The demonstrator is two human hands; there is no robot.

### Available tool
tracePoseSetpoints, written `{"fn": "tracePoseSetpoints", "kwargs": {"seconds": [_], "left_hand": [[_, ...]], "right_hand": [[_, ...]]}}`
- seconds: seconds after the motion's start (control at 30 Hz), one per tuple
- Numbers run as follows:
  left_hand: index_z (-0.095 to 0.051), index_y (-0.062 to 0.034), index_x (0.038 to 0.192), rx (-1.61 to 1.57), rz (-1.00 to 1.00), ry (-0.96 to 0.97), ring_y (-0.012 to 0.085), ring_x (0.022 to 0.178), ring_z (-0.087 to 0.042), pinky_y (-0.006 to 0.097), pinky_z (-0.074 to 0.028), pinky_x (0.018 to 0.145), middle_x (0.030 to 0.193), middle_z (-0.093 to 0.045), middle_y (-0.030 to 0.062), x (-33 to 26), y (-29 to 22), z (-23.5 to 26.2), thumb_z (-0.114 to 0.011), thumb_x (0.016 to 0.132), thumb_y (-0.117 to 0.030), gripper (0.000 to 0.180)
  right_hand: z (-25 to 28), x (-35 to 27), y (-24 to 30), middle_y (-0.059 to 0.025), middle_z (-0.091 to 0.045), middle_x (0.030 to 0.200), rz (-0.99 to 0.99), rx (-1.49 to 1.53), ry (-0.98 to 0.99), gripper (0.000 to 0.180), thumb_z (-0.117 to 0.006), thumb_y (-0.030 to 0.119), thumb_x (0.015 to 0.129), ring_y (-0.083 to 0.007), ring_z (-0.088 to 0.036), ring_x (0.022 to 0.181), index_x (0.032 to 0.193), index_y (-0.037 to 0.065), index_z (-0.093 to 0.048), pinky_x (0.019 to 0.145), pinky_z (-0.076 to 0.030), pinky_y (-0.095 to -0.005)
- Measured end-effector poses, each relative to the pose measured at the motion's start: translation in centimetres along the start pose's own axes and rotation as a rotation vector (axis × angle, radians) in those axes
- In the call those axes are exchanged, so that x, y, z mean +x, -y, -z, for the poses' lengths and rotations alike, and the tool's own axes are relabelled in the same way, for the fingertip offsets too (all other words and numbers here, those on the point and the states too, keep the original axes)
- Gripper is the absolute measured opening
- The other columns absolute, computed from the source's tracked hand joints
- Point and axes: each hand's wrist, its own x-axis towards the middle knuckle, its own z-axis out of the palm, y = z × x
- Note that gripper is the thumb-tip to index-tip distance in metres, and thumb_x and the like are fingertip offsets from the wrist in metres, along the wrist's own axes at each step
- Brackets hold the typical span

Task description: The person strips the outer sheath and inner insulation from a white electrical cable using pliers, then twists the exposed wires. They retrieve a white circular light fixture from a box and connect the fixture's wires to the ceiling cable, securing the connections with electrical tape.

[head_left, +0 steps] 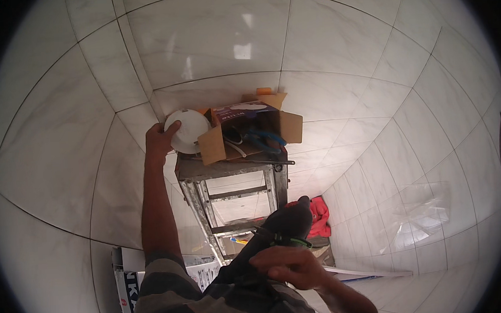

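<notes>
Atop ladder (235, 183), left hand (159, 140) gripping round white lamp (188, 130), right hand (287, 267) resting loosely

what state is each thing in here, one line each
left hand: closed in a grip on the rim of the round white disc
round white disc: held tilted at the ladder top, beside the box
cardboard box: flaps open, on its side on the ladder top, tools inside
stepladder: standing unfolded on the tiled floor
right hand: resting on the dark trouser knee, holding nothing that shows
red cloth: crumpled on the floor
</notes>
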Motion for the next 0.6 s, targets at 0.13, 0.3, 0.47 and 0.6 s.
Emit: {"fn": "tracePoseSetpoints", "kwargs": {"seconds": [0.13, 0.3, 0.47, 0.6], "left_hand": [[-0.067, 0.0078, 0.115, -0.053, -0.238, -0.198, 0.0206, 0.084, -0.070, 0.035, -0.057, 0.073, 0.098, -0.073, 0.0149, -0.2, -0.4, 0.1, -0.086, 0.086, -0.031, 0.052], [-0.065, 0.0069, 0.114, -0.017, -0.468, -0.449, 0.0234, 0.094, -0.069, 0.038, -0.055, 0.087, 0.104, -0.072, 0.0158, -2.9, -4.5, 0.7, -0.082, 0.089, -0.025, 0.044], [-0.065, 0.0043, 0.116, -0.199, -0.570, -0.562, 0.0216, 0.098, -0.067, 0.035, -0.052, 0.090, 0.110, -0.070, 0.0128, -5.4, -7.1, 0.3, -0.078, 0.092, -0.022, 0.038], [-0.062, 0.0035, 0.121, -0.544, -0.503, -0.424, 0.0219, 0.104, -0.066, 0.036, -0.053, 0.093, 0.114, -0.068, 0.0128, -7.3, -8.5, -0.7, -0.073, 0.095, -0.021, 0.038]], "right_hand": [[0.8, -0.6, -2.2, -0.0151, -0.073, 0.120, -0.111, -0.296, -0.246, 0.030, -0.079, 0.011, 0.092, -0.0232, -0.071, 0.110, 0.120, 0.002, -0.074, 0.094, -0.056, -0.0366], [1.7, -1.5, -6.1, -0.0139, -0.074, 0.116, -0.043, -0.486, -0.395, 0.030, -0.081, 0.016, 0.089, -0.0301, -0.072, 0.109, 0.115, 0.004, -0.074, 0.094, -0.057, -0.0390], [2.7, -1.6, -7.8, -0.0131, -0.073, 0.117, -0.133, -0.411, -0.437, 0.030, -0.081, 0.017, 0.090, -0.0276, -0.072, 0.109, 0.116, 0.004, -0.075, 0.091, -0.058, -0.0393], [3.1, -1.4, -8.9, -0.0125, -0.073, 0.118, -0.096, -0.436, -0.454, 0.030, -0.080, 0.015, 0.090, -0.0242, -0.073, 0.105, 0.117, 0.004, -0.074, 0.086, -0.060, -0.0354]]}}
